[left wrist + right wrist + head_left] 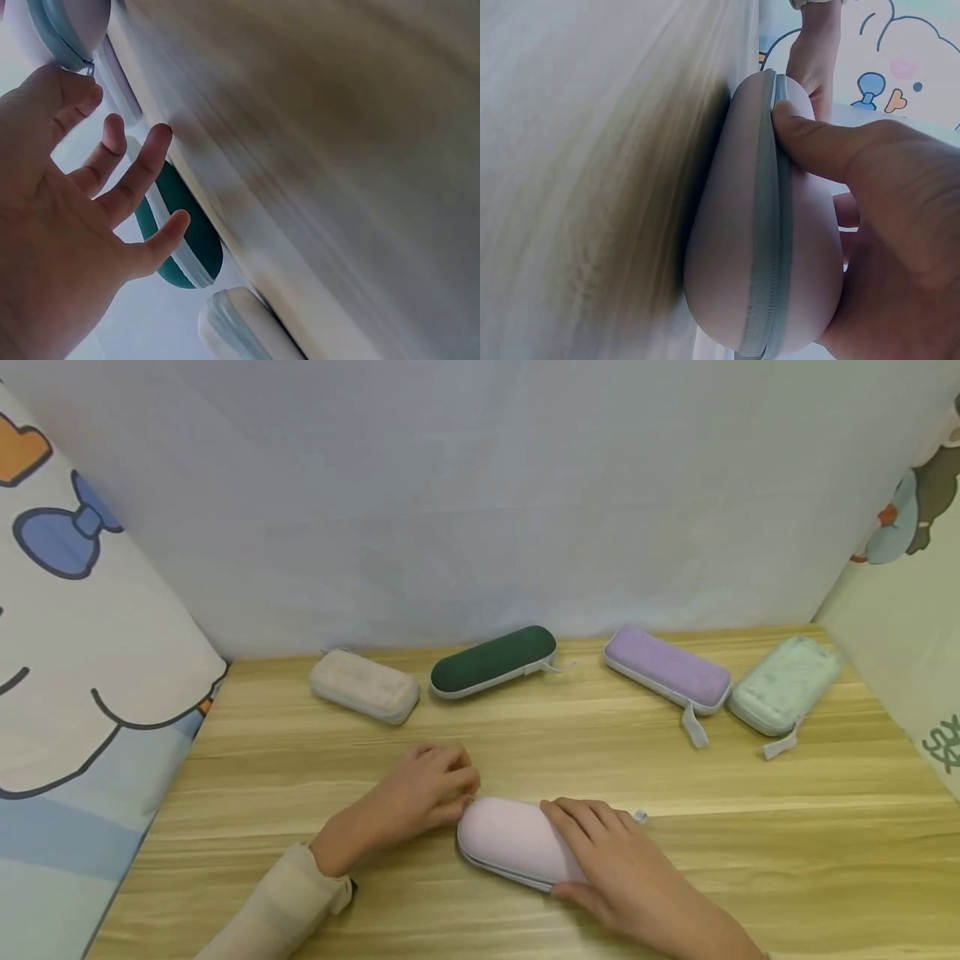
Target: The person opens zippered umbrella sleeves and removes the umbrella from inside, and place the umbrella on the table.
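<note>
A pale pink zip case lies on the wooden table in front of me, a grey zip running round its side. My right hand grips it from the right, fingers over the top; in the right wrist view the thumb presses beside the zip. At the case's left end, my left hand pinches the zipper with thumb and forefinger. A small metal zip slider shows by those fingertips in the left wrist view, while the other fingers spread loosely. Most of the pull is hidden.
Along the back lie a cream case, a dark green case, a purple case and a mint green case. A pale cloth hangs behind the table, with printed cloths at both sides.
</note>
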A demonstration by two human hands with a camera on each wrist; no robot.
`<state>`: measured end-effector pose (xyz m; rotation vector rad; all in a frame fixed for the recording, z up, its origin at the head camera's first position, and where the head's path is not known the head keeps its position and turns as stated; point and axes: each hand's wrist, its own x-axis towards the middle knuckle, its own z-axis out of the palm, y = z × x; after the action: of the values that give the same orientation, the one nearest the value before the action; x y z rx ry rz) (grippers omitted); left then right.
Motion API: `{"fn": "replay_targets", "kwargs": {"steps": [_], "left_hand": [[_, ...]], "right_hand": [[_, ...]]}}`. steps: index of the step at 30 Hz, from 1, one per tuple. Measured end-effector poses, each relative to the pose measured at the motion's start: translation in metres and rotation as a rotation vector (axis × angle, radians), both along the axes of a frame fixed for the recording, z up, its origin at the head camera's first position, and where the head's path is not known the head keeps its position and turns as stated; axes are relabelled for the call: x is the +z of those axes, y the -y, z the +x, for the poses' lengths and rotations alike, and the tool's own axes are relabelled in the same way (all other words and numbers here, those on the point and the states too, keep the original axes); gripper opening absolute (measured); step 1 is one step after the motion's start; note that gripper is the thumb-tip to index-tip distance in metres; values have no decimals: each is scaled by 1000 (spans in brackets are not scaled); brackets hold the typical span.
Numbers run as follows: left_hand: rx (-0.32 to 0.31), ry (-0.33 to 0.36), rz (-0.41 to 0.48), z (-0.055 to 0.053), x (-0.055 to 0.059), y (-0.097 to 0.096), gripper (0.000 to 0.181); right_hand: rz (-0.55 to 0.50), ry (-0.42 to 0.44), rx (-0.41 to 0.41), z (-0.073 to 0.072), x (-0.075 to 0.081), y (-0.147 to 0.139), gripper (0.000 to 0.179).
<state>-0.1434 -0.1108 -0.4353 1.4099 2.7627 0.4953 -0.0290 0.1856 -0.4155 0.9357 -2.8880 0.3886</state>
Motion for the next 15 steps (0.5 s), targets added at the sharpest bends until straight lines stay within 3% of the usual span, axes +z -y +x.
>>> {"fn": "replay_targets", "kwargs": {"steps": [4, 10, 15], "left_hand": [[-13, 22, -19, -1, 1, 1, 5], [-46, -21, -19, -2, -1, 2, 7], [-51, 21, -11, -1, 0, 5, 7]], "right_hand": [[3, -5, 9, -1, 0, 0, 87], [10, -19, 9, -2, -2, 0, 89], [3, -39, 7, -1, -3, 0, 89]]}}
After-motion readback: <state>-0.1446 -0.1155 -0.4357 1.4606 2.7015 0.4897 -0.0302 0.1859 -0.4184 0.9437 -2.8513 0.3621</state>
